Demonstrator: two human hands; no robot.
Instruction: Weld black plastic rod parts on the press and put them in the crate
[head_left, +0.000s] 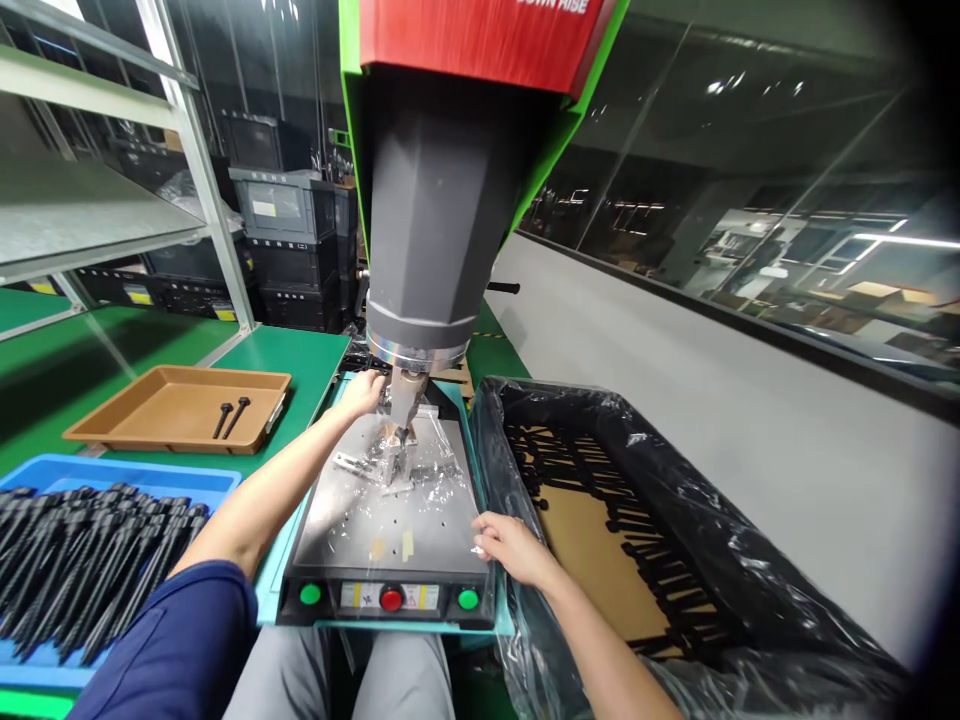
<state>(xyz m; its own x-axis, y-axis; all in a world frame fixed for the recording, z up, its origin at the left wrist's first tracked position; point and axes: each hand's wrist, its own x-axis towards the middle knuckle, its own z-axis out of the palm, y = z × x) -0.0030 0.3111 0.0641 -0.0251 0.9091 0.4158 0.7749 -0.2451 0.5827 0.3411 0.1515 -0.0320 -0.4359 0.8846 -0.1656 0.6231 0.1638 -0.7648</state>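
My left hand [365, 390] reaches to the far left side of the press head [427, 200]. Its fingers curl beside the metal tip [407, 397], and what they hold, if anything, is hidden. Below the tip, a metal fixture [397, 465] is bolted to the steel plate [352, 535]; a small dark piece [401, 436] shows at the tip's lower end. My right hand [510, 545] is at the plate's right edge, fingers loosely bent and slightly apart, with nothing visible in them. Bits of shiny debris are scattered over the plate.
A blue tray [225, 480] of black ribbed rods [90, 560] lies left. Behind it, a brown tray [176, 378] holds two short black headed pieces [236, 415]. A plastic-lined box [630, 410] with rows of black parts stands right. Green and red buttons [391, 599] line the front.
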